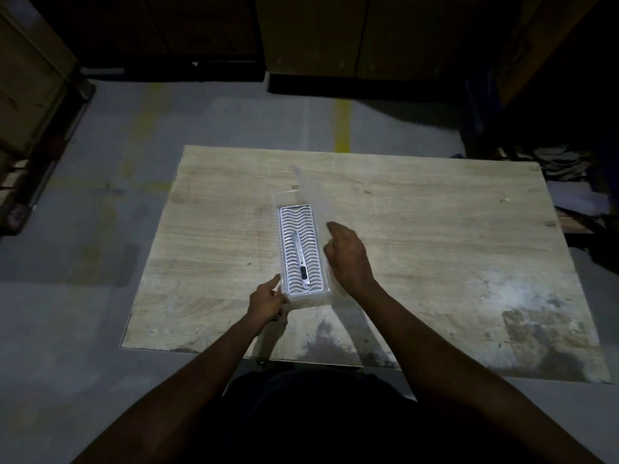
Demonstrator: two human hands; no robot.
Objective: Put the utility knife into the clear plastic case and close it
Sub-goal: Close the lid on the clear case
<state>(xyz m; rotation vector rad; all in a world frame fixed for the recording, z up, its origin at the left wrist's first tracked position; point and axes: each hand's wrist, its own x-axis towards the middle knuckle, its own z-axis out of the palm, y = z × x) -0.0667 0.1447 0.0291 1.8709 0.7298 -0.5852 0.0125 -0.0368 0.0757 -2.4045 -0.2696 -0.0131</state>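
Utility knife (301,261) lies inside the clear plastic case (303,252) on the bench (435,236), my left hand (268,301) pinching its near corner, right hand (348,254) loosely curled, empty against the raised lid (311,192), which could spring open if pushed unevenly.

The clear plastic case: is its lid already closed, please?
No, the lid stands raised beside the utility knife lying inside the clear plastic case.

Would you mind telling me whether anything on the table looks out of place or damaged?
Nothing looks damaged. The utility knife lies in the clear plastic case, slightly askew on the ribbed insert. The lid stands open beside the right hand. The table has pale and dark stains near its front edge.
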